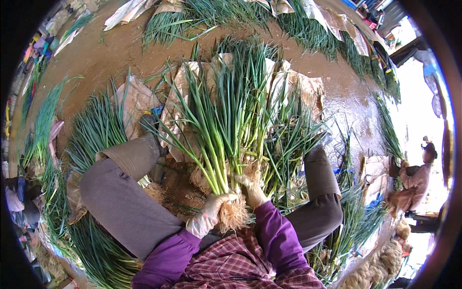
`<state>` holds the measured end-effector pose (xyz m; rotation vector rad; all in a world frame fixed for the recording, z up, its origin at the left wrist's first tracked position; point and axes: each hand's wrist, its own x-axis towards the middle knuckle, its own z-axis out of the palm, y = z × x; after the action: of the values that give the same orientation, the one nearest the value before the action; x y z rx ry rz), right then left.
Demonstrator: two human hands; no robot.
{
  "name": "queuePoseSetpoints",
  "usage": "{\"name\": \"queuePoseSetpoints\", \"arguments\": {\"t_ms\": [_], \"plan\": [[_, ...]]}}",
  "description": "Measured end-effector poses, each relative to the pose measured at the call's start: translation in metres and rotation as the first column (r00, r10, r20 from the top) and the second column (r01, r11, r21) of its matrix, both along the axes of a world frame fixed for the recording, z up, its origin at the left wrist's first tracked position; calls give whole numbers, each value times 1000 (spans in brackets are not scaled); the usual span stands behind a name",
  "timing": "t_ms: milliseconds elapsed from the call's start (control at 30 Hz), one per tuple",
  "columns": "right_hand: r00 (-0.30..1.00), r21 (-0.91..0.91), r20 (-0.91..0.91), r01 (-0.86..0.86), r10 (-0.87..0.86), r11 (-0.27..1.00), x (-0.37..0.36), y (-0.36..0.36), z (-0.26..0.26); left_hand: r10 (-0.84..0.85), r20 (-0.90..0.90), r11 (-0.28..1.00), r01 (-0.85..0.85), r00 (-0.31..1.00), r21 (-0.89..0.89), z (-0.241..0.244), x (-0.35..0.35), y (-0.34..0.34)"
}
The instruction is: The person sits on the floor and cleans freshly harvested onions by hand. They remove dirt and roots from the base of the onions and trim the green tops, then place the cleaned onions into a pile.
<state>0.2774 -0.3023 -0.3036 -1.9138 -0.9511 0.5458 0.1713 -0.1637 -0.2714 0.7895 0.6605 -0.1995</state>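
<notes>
My left hand (210,214), in a pale glove, is closed around the lower stalks of a bunch of green onions (213,151). Its tan, stringy roots (232,216) hang below that hand. On the bunch's right side, my right hand (253,190), also gloved, curls its fingers around stalks just above the roots. The long green leaves point away from me. Just beyond, more green onions (252,123) lie on wrinkled tan sheeting (306,86), partly hidden by the bunch. A loose, tangled heap of green onions (288,144) lies to the right.
My bent knees, in grey trousers (126,202) and rubber boots (135,155), flank the work. Green onion piles lie left (97,123) and along the far side (216,14) of the wet brown floor (104,54). Another person (415,180) sits at the right beside onions.
</notes>
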Motion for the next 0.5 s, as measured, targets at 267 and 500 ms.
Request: {"name": "queuePoseSetpoints", "arguments": {"t_ms": [267,500], "plan": [[948,-640,188,317,-257,700,34,54,30,142,-205,972,-97,969,216,14,1,4],[497,-101,-684,661,-534,744,-10,10,45,181,-277,963,-114,944,243,3,-2,6]]}}
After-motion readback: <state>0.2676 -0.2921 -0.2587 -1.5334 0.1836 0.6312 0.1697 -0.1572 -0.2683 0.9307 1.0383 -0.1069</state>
